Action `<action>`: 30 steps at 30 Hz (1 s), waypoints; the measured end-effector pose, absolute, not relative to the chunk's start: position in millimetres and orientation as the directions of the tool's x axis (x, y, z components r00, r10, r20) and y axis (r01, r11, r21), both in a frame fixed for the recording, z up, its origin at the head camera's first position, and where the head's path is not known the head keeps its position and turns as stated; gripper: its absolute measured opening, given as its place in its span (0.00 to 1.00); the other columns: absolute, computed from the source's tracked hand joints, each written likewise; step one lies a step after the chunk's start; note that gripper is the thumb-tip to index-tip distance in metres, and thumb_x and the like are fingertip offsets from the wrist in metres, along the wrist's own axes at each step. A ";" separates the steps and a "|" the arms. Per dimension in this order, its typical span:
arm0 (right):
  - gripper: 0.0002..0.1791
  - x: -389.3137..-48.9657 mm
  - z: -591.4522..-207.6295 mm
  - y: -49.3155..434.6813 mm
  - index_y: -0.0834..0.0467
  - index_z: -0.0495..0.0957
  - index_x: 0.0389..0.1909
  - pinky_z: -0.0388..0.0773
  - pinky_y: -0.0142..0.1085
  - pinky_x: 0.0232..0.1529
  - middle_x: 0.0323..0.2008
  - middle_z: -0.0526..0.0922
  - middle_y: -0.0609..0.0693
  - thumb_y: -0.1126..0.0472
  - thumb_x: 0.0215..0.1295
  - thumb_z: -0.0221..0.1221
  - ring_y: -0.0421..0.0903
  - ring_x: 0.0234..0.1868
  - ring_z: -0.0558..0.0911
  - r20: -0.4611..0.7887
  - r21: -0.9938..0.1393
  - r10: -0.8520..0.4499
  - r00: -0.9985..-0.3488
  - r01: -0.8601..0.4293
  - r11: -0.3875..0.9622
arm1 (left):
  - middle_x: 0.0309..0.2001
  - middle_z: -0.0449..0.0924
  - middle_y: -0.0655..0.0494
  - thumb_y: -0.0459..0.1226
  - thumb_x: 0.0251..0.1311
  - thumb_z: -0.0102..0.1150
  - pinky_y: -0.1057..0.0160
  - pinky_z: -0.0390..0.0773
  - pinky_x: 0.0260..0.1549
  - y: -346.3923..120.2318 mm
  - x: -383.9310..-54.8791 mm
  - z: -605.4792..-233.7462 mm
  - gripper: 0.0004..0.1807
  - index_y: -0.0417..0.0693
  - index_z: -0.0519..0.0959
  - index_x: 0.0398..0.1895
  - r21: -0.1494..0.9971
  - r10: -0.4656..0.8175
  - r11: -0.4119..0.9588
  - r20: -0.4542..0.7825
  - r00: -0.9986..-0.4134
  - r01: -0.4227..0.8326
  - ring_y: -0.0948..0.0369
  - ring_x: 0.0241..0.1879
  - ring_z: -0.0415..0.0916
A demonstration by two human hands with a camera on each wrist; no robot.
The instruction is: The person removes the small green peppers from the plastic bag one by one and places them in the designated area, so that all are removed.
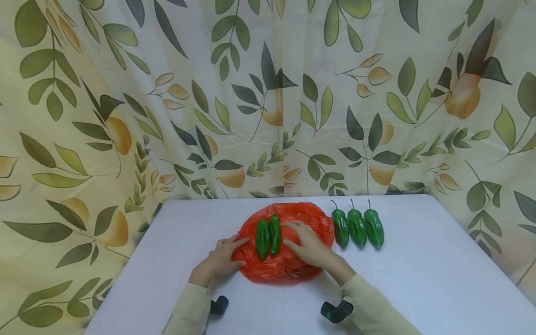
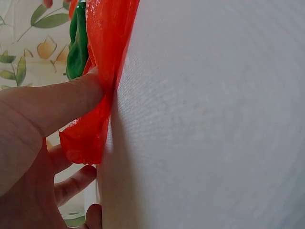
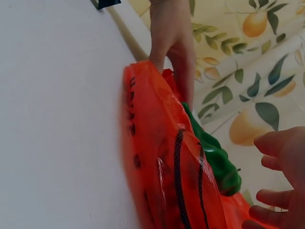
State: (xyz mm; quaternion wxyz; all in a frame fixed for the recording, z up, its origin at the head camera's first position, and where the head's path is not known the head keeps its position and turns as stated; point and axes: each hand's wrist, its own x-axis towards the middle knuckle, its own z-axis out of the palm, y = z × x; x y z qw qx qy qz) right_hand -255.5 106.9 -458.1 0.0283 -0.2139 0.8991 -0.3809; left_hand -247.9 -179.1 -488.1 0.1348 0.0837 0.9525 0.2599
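Observation:
A crumpled red plastic bag (image 1: 310, 213) lies spread on the white table. On top of it, side by side, rest two green peppers (image 1: 263, 238) with thin stems pointing away. My left hand (image 1: 223, 259) touches the bag's left edge, fingers spread; in the left wrist view its thumb (image 2: 71, 100) lies against the red plastic. Over the bag's right part is my right hand (image 1: 311, 249), its fingers slightly bent and apart, fingertips close to the right-hand pepper. In the right wrist view those fingers (image 3: 274, 196) hold nothing.
Several more green peppers: three (image 1: 357, 228) lie in a row just right of the bag, stems away. A patterned leaf-and-fruit curtain (image 1: 268, 116) hangs behind the white table (image 1: 418, 270). Dark devices (image 1: 337, 311) are worn on both wrists.

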 end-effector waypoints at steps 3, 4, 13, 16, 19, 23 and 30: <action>0.29 -257.9 -458.5 100.2 0.54 0.68 0.72 0.69 0.67 0.67 0.72 0.68 0.59 0.56 0.72 0.60 0.62 0.73 0.67 0.099 -0.696 -0.416 -0.904 -0.362 0.620 | 0.79 0.57 0.52 0.46 0.59 0.70 0.24 0.66 0.61 -178.9 -247.8 -487.4 0.38 0.67 0.68 0.74 0.519 0.231 0.850 -0.212 -0.950 0.092 0.44 0.75 0.54; 0.29 -259.0 -459.0 98.2 0.54 0.68 0.72 0.69 0.67 0.67 0.71 0.69 0.59 0.56 0.72 0.60 0.62 0.73 0.67 0.097 -0.695 -0.420 -0.902 -0.363 0.620 | 0.79 0.57 0.52 0.46 0.59 0.70 0.24 0.66 0.61 -179.1 -247.3 -487.1 0.38 0.67 0.68 0.74 0.519 0.231 0.850 -0.213 -0.949 0.090 0.44 0.75 0.53; 0.30 -267.7 -469.6 85.6 0.51 0.67 0.73 0.71 0.65 0.66 0.72 0.69 0.59 0.57 0.72 0.61 0.61 0.73 0.68 0.022 -0.696 -0.416 -0.909 -0.313 0.647 | 0.79 0.57 0.53 0.46 0.59 0.70 0.22 0.63 0.63 -178.4 -246.0 -485.5 0.38 0.68 0.67 0.74 0.523 0.231 0.848 -0.221 -0.948 0.085 0.44 0.75 0.53; 0.29 -269.5 -471.5 82.7 0.49 0.68 0.72 0.74 0.64 0.64 0.71 0.70 0.59 0.56 0.72 0.61 0.60 0.72 0.69 0.004 -0.694 -0.418 -0.908 -0.304 0.653 | 0.79 0.57 0.53 0.47 0.60 0.70 0.22 0.63 0.63 -178.3 -245.9 -485.1 0.38 0.68 0.67 0.74 0.520 0.230 0.850 -0.218 -0.948 0.087 0.43 0.76 0.52; 0.28 -271.1 -472.8 80.5 0.49 0.70 0.71 0.74 0.64 0.64 0.71 0.70 0.60 0.56 0.72 0.61 0.60 0.72 0.69 -0.014 -0.685 -0.426 -0.905 -0.302 0.663 | 0.79 0.57 0.52 0.46 0.60 0.70 0.22 0.62 0.62 -178.3 -245.6 -484.9 0.38 0.67 0.67 0.74 0.521 0.234 0.849 -0.211 -0.949 0.093 0.43 0.75 0.53; 0.27 -272.4 -473.3 78.9 0.51 0.71 0.71 0.70 0.65 0.67 0.71 0.69 0.61 0.55 0.72 0.60 0.60 0.73 0.67 -0.028 -0.680 -0.434 -0.900 -0.301 0.668 | 0.79 0.57 0.50 0.45 0.60 0.69 0.21 0.59 0.63 -178.3 -245.2 -484.8 0.38 0.65 0.68 0.74 0.524 0.248 0.844 -0.199 -0.948 0.111 0.42 0.75 0.53; 0.24 -277.2 -476.9 77.4 0.55 0.72 0.68 0.69 0.60 0.71 0.68 0.74 0.57 0.58 0.73 0.59 0.58 0.72 0.70 0.003 -0.709 -0.403 -0.915 -0.286 0.644 | 0.79 0.57 0.49 0.45 0.60 0.69 0.20 0.57 0.64 -177.7 -244.5 -483.8 0.37 0.64 0.68 0.74 0.530 0.249 0.841 -0.195 -0.949 0.111 0.42 0.75 0.52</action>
